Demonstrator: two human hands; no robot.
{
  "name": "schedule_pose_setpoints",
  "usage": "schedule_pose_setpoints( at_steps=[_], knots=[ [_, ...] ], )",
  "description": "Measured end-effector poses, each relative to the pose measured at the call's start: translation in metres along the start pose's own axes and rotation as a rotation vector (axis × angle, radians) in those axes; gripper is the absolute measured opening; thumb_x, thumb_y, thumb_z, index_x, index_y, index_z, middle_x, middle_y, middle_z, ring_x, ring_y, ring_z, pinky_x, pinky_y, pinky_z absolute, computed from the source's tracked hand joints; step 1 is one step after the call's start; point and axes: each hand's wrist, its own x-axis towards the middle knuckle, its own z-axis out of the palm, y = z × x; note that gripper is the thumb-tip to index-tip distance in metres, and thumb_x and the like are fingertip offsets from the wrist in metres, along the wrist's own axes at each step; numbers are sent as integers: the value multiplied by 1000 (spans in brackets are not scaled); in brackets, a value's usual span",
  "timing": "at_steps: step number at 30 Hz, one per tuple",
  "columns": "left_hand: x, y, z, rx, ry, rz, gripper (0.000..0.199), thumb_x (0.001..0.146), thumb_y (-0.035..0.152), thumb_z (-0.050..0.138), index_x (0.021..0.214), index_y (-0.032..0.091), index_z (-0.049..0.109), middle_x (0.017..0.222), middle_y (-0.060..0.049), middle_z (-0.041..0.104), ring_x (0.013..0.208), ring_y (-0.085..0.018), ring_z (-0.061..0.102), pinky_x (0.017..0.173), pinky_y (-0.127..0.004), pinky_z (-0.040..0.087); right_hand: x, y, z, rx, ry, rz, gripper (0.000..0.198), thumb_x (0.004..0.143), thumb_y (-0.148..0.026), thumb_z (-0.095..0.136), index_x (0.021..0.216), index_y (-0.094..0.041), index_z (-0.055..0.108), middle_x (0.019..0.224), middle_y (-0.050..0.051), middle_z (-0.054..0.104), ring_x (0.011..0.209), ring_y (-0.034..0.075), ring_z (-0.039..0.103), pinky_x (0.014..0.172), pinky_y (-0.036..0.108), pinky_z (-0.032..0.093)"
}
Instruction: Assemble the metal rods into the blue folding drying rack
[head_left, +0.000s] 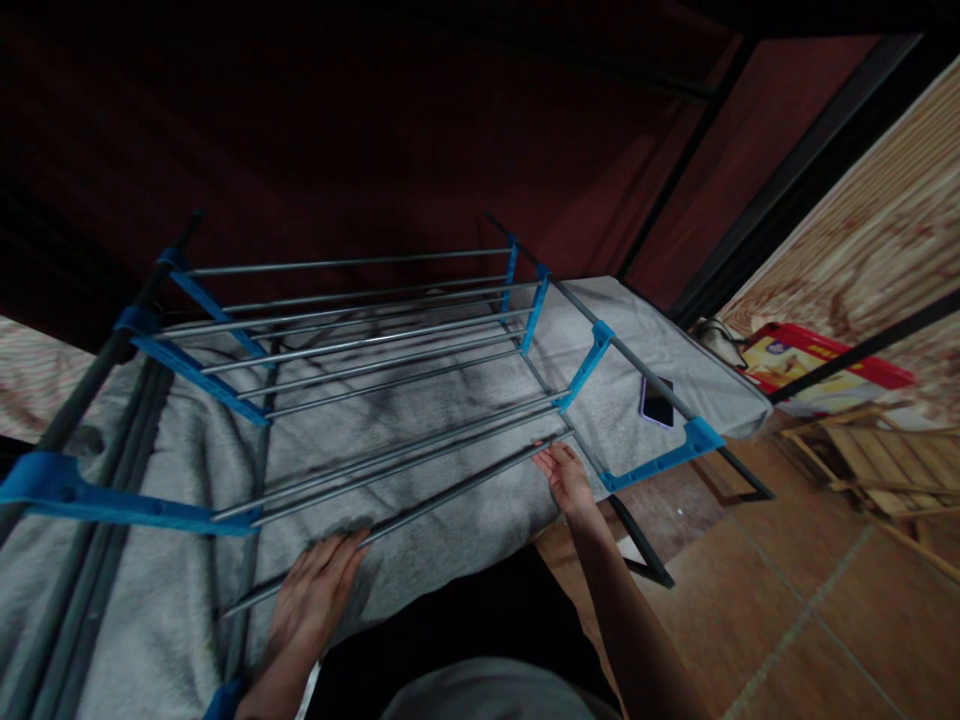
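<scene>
A loose grey metal rod (450, 493) slants across in front of me, one end low at the left and the other up at the right. My left hand (315, 585) is closed over it near the left end. Close to the right end, the fingers of my right hand (564, 475) grip the same rod. Just beyond lies a partly built rack of grey tubes with blue plastic brackets. Several thin rods (367, 340) span it between the left brackets (127, 505) and the right brackets (664, 455). The right end of my rod is close to the lower right tube.
A grey blanket (465, 400) covers the surface under the rack. A phone (658, 402) lies on it at the right. Long grey tubes (105, 540) lie at the left. Beyond the right edge are a red and yellow box (810, 360), a wooden slatted piece (885, 465) and tiled floor (817, 600).
</scene>
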Motion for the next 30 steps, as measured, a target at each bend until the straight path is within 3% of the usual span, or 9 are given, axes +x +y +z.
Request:
schedule_pose_setpoints(
  at_steps=[7,16,23,30],
  knots=[
    [0,0,-3,37,-35,18,44,110,47,39,127,25,73,103,-3,79,93,-21,74,85,-36,55,1,-4,0,13,12,19,26,72,-27,85,76,-26,60,83,0,77,79,18,76,81,32,67],
    [-2,1,0,18,10,-2,42,110,45,40,123,24,73,102,-5,80,92,-23,75,88,-37,55,6,-13,1,3,41,-27,22,71,-23,83,80,-26,63,87,-1,79,80,18,77,73,30,66],
    [-6,-3,5,36,16,-21,48,108,54,41,125,23,74,109,-8,81,97,-26,76,89,-39,57,7,-12,-1,-5,37,-30,20,76,-25,84,81,-26,65,84,-1,79,78,17,77,75,29,66],
    [4,4,-5,53,-5,-9,44,110,46,37,120,24,74,98,-4,80,89,-22,74,84,-35,55,7,-12,-2,21,35,-9,22,75,-25,86,80,-25,64,83,-1,79,78,17,77,73,29,67]
  ],
)
